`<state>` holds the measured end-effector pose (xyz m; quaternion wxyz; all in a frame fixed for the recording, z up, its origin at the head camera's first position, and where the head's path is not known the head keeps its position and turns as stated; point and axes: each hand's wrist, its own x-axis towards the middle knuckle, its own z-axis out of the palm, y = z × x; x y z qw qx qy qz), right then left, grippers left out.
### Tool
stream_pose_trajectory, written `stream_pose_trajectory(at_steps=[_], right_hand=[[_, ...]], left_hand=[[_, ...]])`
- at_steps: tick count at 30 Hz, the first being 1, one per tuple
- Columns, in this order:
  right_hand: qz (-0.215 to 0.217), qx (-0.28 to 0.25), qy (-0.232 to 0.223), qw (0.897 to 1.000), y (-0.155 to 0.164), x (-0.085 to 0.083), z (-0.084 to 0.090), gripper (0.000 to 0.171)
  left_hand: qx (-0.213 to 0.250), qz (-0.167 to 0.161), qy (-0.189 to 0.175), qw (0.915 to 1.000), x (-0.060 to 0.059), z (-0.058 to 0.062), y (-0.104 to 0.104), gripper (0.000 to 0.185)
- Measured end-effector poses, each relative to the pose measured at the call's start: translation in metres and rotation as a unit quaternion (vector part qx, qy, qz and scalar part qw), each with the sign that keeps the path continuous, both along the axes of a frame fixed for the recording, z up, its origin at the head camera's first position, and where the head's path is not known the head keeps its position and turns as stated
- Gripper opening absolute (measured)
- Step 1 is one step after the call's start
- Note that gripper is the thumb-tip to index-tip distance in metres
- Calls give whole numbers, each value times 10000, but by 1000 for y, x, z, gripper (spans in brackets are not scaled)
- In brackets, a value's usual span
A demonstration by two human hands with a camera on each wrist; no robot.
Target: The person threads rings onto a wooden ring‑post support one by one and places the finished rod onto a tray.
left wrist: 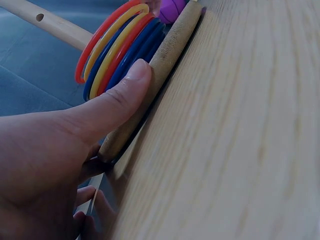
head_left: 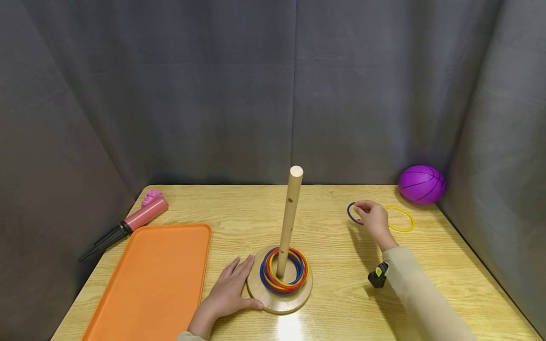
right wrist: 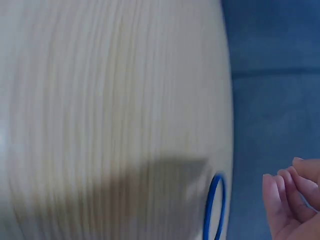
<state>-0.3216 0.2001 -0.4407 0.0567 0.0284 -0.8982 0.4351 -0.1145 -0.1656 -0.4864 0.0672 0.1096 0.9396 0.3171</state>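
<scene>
A wooden peg [head_left: 291,213] rises from a round wooden base [head_left: 279,303]. Several red, yellow and blue rings [head_left: 304,272] are stacked round its foot, also visible in the left wrist view. My left hand [head_left: 230,289] rests against the base's left edge, fingers spread and fairly straight; its thumb [left wrist: 117,95] lies on the rim. On the right, my right hand [head_left: 373,219] hovers over a blue ring [right wrist: 208,215] on the table, fingers bent toward the thumb. A gap shows between that hand and the ring in the right wrist view. A yellow ring [head_left: 407,229] lies just beyond the hand.
An orange tray [head_left: 166,279] lies on the left of the wooden table [head_left: 332,293]. Behind it are a pink hand pump [head_left: 147,212] with black handle and a small pink object [head_left: 152,195]. A purple ball [head_left: 422,184] sits at the back right corner. Grey curtains [head_left: 226,94] surround the table.
</scene>
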Motion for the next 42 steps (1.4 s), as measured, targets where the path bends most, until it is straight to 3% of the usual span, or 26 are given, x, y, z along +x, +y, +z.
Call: stream_pose_trajectory(at_steps=[8, 14, 25, 31, 42], right_hand=[[-279, 864, 24, 9959, 36, -22, -22, 34], [-11, 1120, -69, 9937, 50, -27, -30, 45], [635, 1413, -585, 9862, 59, -30, -40, 80], [737, 1528, -692, 9831, 57, -30, -42, 83], [1115, 1690, -432, 9783, 50, -25, -39, 80]], left_hand=[[-28, -23, 1, 10000, 0, -2, 0, 117], [-18, -12, -24, 10000, 0, 0, 1, 117], [-17, -4, -77, 10000, 0, 1, 1, 117], [-30, 5, -39, 10000, 0, 1, 1, 117], [34, -4, -27, 10000, 1, 0, 0, 117]])
